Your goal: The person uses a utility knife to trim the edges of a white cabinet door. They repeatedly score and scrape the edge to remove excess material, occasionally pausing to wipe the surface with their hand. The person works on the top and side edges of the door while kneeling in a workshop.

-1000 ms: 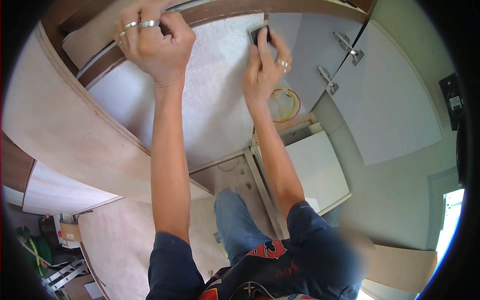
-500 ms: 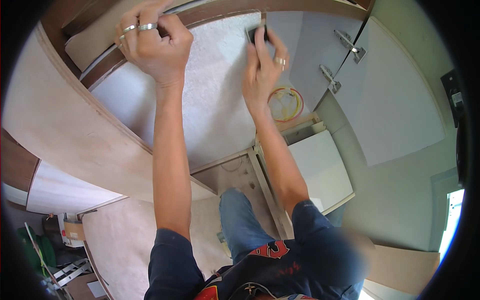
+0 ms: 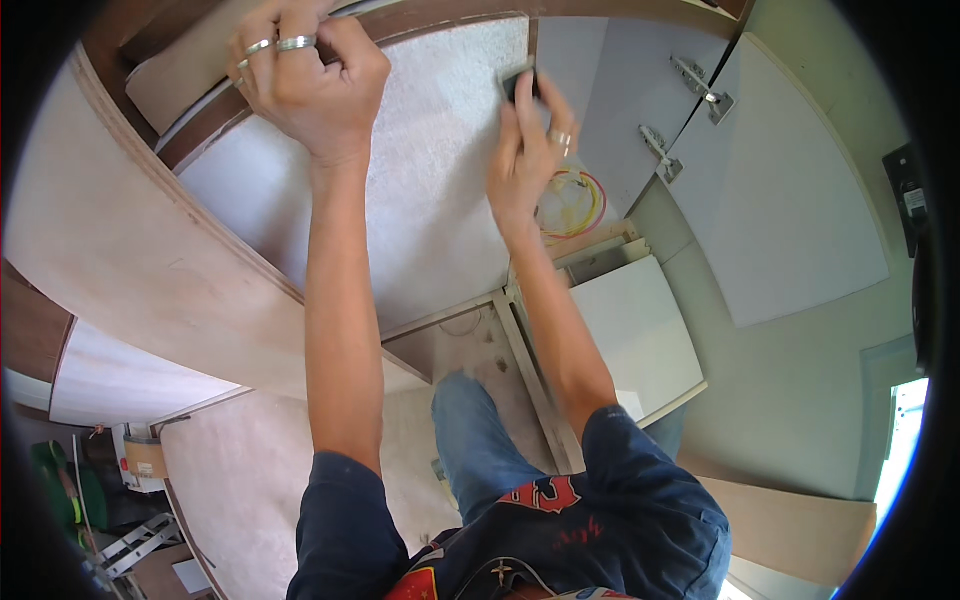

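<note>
A pale cabinet door (image 3: 790,190) hangs open on metal hinges (image 3: 700,85); daylight enters a window (image 3: 900,440) at the right edge.

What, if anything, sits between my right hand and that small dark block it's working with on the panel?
Nothing visible does. The right hand already has its fingertips on the small dark block, pressing it against the white panel near the panel's upper right corner. The left hand grips the panel's upper edge, well off to the side.

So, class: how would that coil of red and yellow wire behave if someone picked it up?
The wire coil looks thin, so probably light and floppy, sagging out of round. It lies loose beside the right hand, so a push would likely slide it, not roll it.
</note>
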The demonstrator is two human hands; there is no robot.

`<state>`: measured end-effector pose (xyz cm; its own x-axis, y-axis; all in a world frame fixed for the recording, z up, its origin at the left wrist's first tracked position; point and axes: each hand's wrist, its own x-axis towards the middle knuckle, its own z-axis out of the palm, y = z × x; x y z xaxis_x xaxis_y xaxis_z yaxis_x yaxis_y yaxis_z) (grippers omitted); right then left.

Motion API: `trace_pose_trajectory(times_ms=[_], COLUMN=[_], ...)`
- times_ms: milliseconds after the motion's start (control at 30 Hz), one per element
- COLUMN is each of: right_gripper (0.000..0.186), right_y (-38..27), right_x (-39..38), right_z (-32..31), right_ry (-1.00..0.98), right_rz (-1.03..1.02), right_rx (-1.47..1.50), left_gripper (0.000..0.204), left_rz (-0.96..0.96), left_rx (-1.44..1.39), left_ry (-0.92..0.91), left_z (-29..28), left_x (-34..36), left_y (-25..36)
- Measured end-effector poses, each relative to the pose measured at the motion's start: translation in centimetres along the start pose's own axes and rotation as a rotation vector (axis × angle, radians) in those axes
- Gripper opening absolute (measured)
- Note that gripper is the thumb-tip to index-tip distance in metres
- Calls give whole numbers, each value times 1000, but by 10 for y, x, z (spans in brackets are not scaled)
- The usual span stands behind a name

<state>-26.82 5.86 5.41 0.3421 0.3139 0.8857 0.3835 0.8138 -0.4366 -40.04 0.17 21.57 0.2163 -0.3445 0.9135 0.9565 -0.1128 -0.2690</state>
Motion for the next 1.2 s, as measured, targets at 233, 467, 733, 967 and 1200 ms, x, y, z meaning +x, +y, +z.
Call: trace_pose_trajectory(times_ms=[233, 467, 733, 967, 1200], right_gripper=[44, 42, 38, 38, 39], right_y=[-13, 0, 18, -3, -15], right_x=[36, -2, -48, -9, -17], right_z=[12, 0, -20, -3, 2], right_ry=[64, 23, -57, 10, 63], right_rz=[-54, 6, 140, 59, 80], right_rx=[-27, -21, -72, -66, -56], left_gripper=[23, 22, 22, 21, 28], left_rz=[-41, -9, -86, -66, 18], left_rx=[-55, -51, -22, -62, 21], left_ry=[-27, -13, -84, -71, -10], left_z=[0, -1, -4, -4, 5], left_x=[-2, -1, 5, -1, -17], left_y=[0, 1, 17, 10, -27])
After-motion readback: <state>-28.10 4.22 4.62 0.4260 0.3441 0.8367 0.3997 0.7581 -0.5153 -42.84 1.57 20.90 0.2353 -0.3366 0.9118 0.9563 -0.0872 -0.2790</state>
